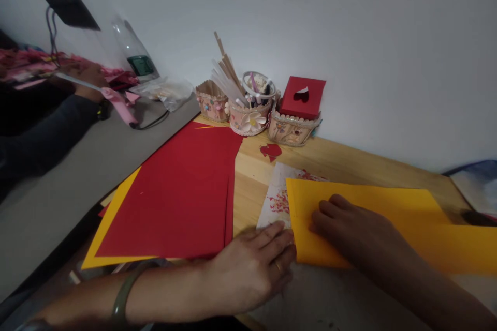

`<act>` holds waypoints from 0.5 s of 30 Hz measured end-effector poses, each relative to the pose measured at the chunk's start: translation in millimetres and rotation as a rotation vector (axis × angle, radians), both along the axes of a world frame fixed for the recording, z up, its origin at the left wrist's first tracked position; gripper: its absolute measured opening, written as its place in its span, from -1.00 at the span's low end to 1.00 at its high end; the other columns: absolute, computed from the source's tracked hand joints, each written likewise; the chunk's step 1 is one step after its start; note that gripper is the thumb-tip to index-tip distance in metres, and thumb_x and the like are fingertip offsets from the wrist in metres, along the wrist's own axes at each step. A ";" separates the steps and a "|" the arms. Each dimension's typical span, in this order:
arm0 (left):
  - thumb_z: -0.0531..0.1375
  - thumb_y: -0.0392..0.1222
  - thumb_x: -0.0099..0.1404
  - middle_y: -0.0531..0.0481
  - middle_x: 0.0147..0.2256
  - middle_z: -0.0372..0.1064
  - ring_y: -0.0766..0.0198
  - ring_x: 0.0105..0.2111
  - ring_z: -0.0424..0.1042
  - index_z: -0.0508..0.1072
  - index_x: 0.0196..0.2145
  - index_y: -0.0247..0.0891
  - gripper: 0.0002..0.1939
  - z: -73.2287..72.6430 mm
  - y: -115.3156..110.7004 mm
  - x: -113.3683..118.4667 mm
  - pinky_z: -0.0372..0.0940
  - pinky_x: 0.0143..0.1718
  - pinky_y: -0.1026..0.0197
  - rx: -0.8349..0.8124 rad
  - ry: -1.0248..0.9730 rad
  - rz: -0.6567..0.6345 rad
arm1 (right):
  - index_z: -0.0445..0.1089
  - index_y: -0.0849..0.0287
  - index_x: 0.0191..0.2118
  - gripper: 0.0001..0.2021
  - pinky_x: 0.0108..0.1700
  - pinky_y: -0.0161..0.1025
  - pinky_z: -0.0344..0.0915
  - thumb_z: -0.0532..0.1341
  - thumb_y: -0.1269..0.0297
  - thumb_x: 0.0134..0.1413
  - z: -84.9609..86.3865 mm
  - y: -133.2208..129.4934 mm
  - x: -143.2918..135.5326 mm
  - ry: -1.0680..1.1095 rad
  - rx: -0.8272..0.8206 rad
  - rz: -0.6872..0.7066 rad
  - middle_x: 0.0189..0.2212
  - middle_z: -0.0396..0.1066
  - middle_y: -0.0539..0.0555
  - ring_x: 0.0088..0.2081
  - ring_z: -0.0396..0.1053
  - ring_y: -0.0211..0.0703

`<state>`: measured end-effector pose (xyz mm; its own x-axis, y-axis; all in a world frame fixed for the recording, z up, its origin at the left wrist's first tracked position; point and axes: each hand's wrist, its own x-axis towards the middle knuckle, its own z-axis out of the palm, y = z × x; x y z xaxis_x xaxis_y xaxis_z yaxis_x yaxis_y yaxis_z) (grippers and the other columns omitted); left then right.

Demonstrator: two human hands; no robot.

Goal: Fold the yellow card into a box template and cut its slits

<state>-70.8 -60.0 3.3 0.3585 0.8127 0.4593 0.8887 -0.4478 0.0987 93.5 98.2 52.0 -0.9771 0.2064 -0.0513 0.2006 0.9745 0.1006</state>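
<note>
A sheet of yellow paper (373, 201) lies on the desk's right side, with a long part stretching to the right edge of view. On its left part rests my right hand (345, 222), its fingers curled and closed against the surface; the fingertips are hidden. My left hand (256, 264) lies flat with fingers stretched out, touching the paper's left edge. A white sheet with red and gold marks (277, 199) lies partly beneath the yellow paper. To the left spread large red sheets (182, 191), over yellow paper (97, 248).
Decorated baskets (250, 121) stand against the wall, holding sticks, pens and a red box (305, 98). A small red cutout (271, 151) lies before them. On the grey table, another person's hand (91, 83) is near a pink glue gun (116, 106) and a plastic bottle (135, 51).
</note>
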 end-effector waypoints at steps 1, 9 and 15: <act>0.03 -0.17 0.37 -0.10 -0.01 0.40 0.11 0.06 0.31 0.42 -0.08 -0.38 -0.71 0.5 -0.1 0.0 0.34 -0.08 0.15 0.008 0.011 0.002 | 0.41 0.12 -0.51 -0.82 -0.46 -0.26 0.13 0.28 0.57 -0.10 -0.3 0.1 -0.3 0.002 0.010 0.005 -0.51 0.39 -0.01 -0.41 0.30 -0.11; 0.04 -0.25 0.37 -0.14 0.00 0.39 0.10 0.05 0.31 0.38 -0.01 -0.43 -0.69 1.1 -1.8 -1.5 0.37 -0.13 0.13 0.008 0.091 0.009 | 0.37 0.16 -0.50 -0.86 -0.50 -0.26 0.11 0.25 0.48 0.01 -6.0 0.7 -2.7 0.017 0.028 -0.040 -0.53 0.40 0.01 -0.45 0.36 -0.11; -0.05 -0.33 0.39 -0.23 0.06 0.33 0.07 0.06 0.30 0.34 0.03 -0.50 -0.66 5.4 4.1 -1.7 0.36 -0.12 0.13 -0.021 0.141 0.021 | 0.34 0.15 -0.49 -0.87 -0.55 -0.30 0.07 0.23 0.47 0.03 -9.3 1.5 -0.9 0.027 -0.015 -0.078 -0.53 0.40 -0.01 -0.50 0.39 -0.15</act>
<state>-72.5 -55.9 8.7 0.4011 0.8298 0.3881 0.9035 -0.4281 -0.0183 92.5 99.6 42.7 -0.9591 0.2816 -0.0291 0.2786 0.9571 0.0796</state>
